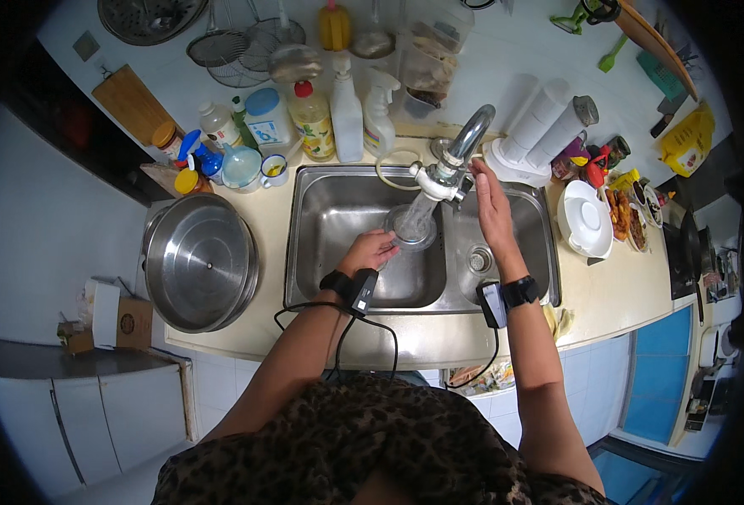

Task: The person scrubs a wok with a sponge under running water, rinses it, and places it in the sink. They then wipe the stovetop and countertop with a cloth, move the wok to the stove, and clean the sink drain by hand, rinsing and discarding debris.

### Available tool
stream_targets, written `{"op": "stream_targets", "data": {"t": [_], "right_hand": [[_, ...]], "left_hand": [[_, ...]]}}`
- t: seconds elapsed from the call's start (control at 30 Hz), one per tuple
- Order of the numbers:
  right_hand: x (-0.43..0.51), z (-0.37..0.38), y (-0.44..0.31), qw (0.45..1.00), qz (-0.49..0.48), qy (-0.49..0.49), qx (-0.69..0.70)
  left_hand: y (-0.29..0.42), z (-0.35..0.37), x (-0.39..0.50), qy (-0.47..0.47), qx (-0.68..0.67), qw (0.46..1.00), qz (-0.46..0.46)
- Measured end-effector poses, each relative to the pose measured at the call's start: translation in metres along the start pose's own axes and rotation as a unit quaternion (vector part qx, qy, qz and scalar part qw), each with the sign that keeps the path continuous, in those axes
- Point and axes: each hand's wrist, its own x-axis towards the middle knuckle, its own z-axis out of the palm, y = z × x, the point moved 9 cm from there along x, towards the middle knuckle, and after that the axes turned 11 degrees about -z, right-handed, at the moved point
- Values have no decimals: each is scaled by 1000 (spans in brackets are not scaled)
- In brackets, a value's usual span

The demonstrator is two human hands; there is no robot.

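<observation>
Water runs from the chrome faucet (470, 136) with a white attachment (435, 183) into the left basin of a stainless steel double sink (334, 208). Under the stream is a clear round dish or lid (430, 235), just above or over the basin's drain; which one is hard to tell. My left hand (372, 250) is at its lower left edge, fingers touching or holding that rim. Beside the faucet, my right hand (490, 199) is raised with fingers extended near the faucet's lever side; whether it touches the faucet is hidden.
A large steel pot or basin (198, 262) stands left of the sink. Bottles, including a white spray bottle (379, 113), line the back wall. Right of the sink are a white bowl (586, 218), dishes of food (618, 211) and a white rack with cylinders (523, 154). Cables hang from both wrists.
</observation>
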Motion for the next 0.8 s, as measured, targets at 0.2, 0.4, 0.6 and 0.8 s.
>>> {"op": "stream_targets", "data": {"t": [0.2,0.4,0.6,0.8], "right_hand": [[17,48,-24,983,39,-76,165],[36,74,-17,990,30,1,134],[25,63,2,985,18,57,161],[-47,81,37,997,75,-28,14]], "left_hand": [[4,-6,5,-37,-53,998,-23],[16,-27,-8,5,-35,999,-37],[23,-36,-16,29,-12,999,-24],[32,-34,-27,33,40,999,1]]}}
